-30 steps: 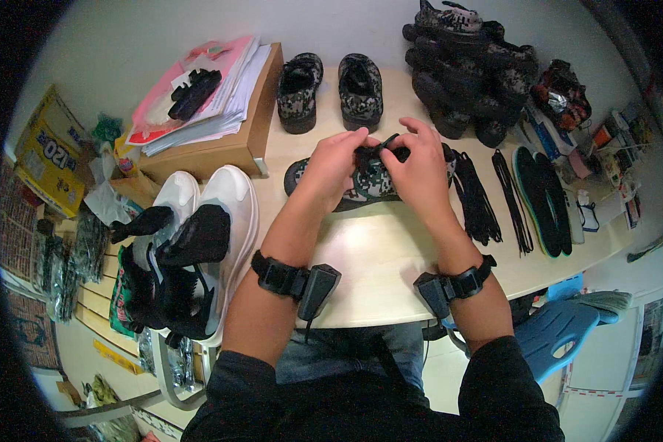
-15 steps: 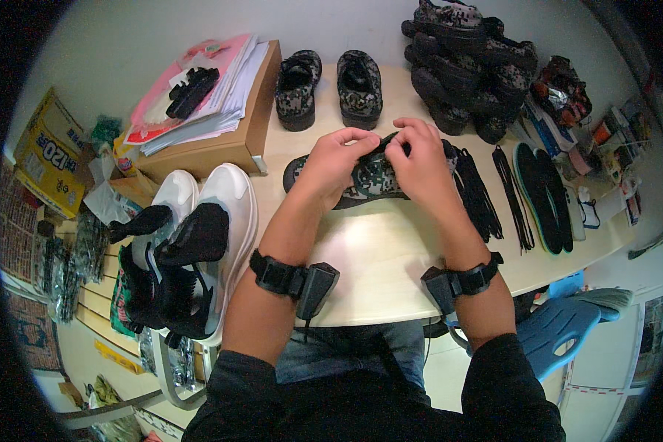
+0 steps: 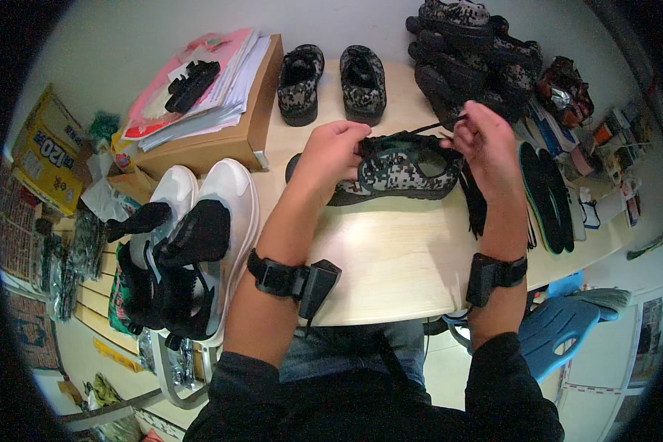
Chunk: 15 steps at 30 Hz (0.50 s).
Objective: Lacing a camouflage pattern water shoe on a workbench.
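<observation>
Camouflage shoe (image 3: 405, 177): lies crosswise on the pale table (image 3: 390, 250), between both hands, side facing the table's near edge.
Black lace (image 3: 425, 129): runs from the shoe's upper side toward the right hand.
Right hand (image 3: 486, 144): grips the lace between bent fingers, just above the shoe's right end.
Left hand (image 3: 331, 158): touches the shoe's upper left part with fingers drawn close together; cannot tell what is pinched.
Lace bundle (image 3: 474, 210): lies just right of the shoe, partly behind the right forearm.
Shoe pair (image 3: 363, 87): stands side by side just beyond.
Shoe pile (image 3: 460, 62): rises at far right.
Insoles (image 3: 549, 199): lie farther right.
White shoes (image 3: 232, 195): stand at left, near the cardboard box (image 3: 267, 110).
</observation>
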### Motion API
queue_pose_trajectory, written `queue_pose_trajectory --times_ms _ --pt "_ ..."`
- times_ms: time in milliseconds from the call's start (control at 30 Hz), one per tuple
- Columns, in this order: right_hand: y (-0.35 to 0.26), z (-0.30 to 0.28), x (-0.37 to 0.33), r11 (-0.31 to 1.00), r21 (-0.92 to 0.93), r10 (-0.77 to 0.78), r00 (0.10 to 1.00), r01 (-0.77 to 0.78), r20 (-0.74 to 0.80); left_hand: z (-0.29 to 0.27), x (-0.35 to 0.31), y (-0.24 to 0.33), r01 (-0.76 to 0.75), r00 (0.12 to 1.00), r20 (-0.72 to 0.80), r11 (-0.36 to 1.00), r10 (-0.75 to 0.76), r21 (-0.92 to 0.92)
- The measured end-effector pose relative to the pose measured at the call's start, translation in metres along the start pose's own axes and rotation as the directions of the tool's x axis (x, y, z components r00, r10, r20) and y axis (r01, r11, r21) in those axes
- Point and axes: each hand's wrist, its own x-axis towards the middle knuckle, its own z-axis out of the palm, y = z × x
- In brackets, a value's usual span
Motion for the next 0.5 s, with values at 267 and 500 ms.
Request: queue_pose_trajectory --times_ms 267,500 --pt "-0.005 -0.011 0.005 0.931 0.342 -0.086 0.988 0.126 -0.131 -0.005 0.007 -0.003 -0.044 0.995 -0.09 0.999 0.043 -0.001" --pt "0.012 -0.007 0.0 0.244 -0.905 -0.394 0.888 0.349 0.237 -0.004 0.004 -0.002 0.017 1.0 -0.001 0.995 -0.018 -0.096"
